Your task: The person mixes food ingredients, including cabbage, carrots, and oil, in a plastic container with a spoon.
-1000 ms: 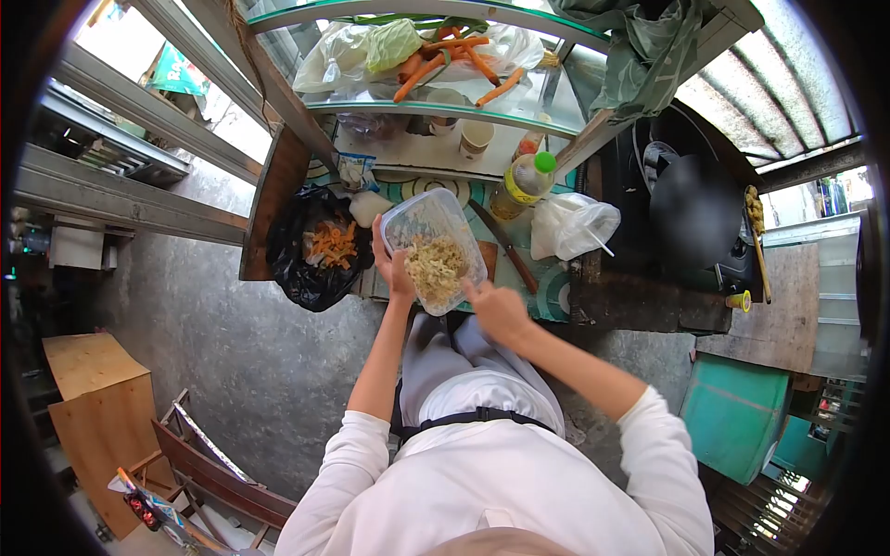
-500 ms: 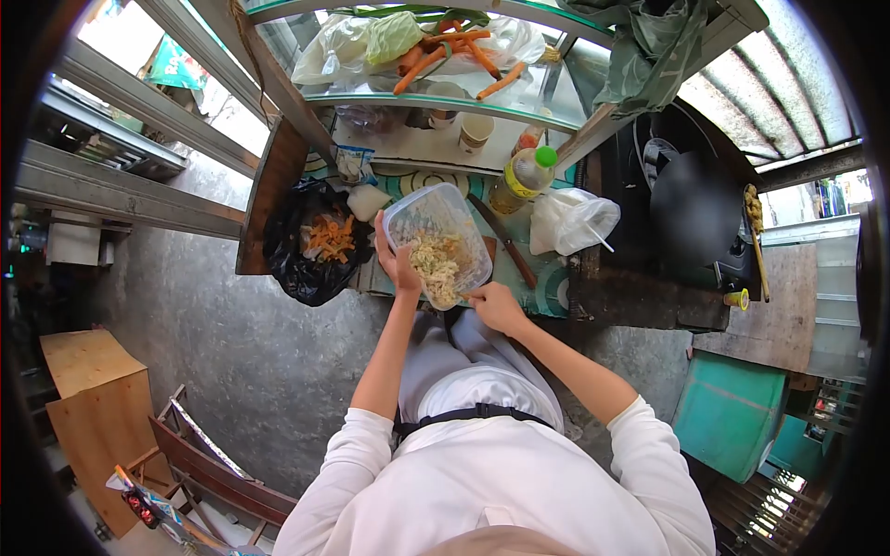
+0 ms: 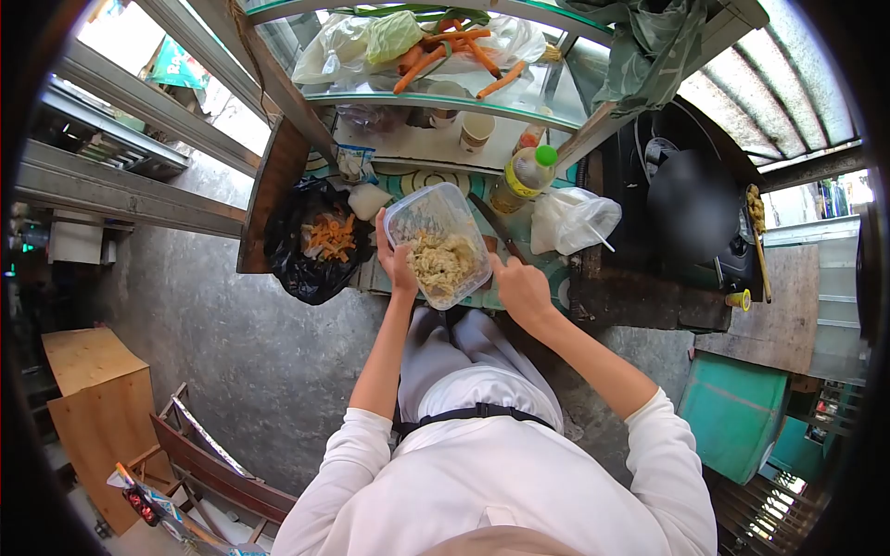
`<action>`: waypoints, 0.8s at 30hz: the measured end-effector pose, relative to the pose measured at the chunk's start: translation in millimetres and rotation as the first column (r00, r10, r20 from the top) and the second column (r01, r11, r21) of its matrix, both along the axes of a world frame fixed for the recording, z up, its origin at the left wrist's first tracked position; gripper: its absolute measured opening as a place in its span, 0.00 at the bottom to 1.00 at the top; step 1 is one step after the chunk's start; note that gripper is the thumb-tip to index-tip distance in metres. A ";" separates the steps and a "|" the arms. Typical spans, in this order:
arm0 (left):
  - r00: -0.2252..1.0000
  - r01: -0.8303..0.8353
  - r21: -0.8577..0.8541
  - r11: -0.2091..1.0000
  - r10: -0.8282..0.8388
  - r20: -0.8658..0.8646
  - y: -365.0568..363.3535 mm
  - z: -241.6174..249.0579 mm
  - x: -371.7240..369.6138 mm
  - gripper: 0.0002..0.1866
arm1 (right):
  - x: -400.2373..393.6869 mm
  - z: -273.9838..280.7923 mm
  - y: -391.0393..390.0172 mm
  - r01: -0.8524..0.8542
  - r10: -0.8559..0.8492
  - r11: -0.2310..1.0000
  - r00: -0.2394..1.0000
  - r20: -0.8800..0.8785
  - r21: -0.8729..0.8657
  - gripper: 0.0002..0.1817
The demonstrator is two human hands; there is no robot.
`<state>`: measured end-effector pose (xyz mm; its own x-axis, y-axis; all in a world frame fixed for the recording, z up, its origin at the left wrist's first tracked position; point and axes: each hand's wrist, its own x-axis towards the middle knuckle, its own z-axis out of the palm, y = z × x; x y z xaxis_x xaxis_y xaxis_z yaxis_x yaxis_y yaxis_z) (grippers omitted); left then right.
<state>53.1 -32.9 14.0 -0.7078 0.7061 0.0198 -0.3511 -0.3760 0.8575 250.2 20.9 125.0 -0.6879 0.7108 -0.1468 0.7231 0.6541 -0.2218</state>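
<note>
My left hand (image 3: 399, 266) grips the left side of a clear plastic food container (image 3: 420, 208), tilted above the table edge. Inside it, a pale, lumpy mixture (image 3: 443, 262) flecked with green and orange fills the lower part. At the container's right rim, my right hand (image 3: 522, 289) is closed, its index finger reaching towards the rim. Whatever it holds, if anything, is hidden. Just beyond lies a knife (image 3: 496, 222), its handle partly behind the container and hand.
A black plastic bag (image 3: 320, 283) with orange peelings sits left. A green-capped bottle (image 3: 522, 181) and a white plastic bag (image 3: 573, 221) stand right, beside the dark stove area (image 3: 612, 287). Above, a glass shelf (image 3: 445, 104) holds carrots (image 3: 422, 69) and a cabbage (image 3: 391, 39).
My right hand has moved up and right along the container's rim. The mixture has shifted and looks more gathered towards the middle right. My left hand stays in place.
</note>
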 end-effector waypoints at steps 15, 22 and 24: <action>0.997 0.015 -0.050 0.999 -0.018 -0.071 -7.5 -7.2 2.6 0.38 | -6.7 0.8 -16.4 0.060 -0.100 0.975 0.978 -0.184 -0.214 0.14; 0.994 0.016 0.019 1.000 -0.018 0.107 -4.6 -3.8 6.2 0.38 | -10.6 -3.2 -34.1 -0.105 0.106 0.994 0.994 0.020 -0.037 0.10; 0.990 0.039 0.054 0.998 -0.046 0.132 -6.5 -5.2 6.7 0.37 | -17.2 5.5 -14.3 -0.088 0.087 0.996 0.995 -0.038 -0.003 0.17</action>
<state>59.9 -39.5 8.8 -0.6757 0.7363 -0.0355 -0.4773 -0.4002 0.7823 233.0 6.6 130.5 -0.7525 0.6470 -0.1229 0.6543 0.7133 -0.2511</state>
